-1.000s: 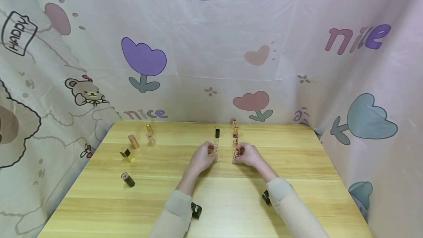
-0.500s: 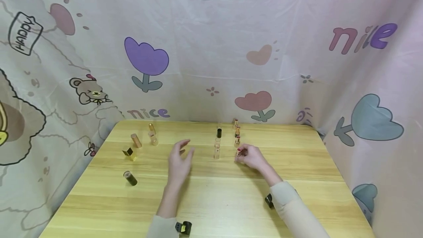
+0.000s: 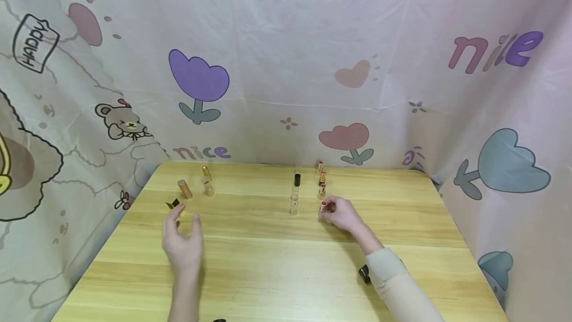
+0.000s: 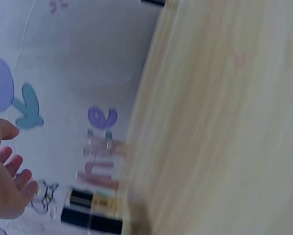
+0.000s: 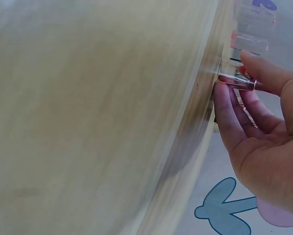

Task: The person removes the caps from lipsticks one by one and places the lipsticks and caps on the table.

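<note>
My right hand pinches an uncapped lipstick with a red tip, standing upright on the table. In the right wrist view, thumb and fingers close around its shiny tube. Over the left side of the table is my left hand, fingers spread and holding nothing. Just beyond its fingertips stands a lipstick with a black cap, partly covered by the hand. A dark lipstick tube shows in the left wrist view; the hand hides it in the head view.
Behind the held lipstick, several uncapped lipsticks form a row. Left of them stand a clear cap, another clear cap and a black cap. A rose-gold tube, a gold-topped tube and a clear pinkish tube stand back left.
My left hand has let go of the front clear cap and swung left to the lipsticks on that side. My right hand stays on the same lipstick.
</note>
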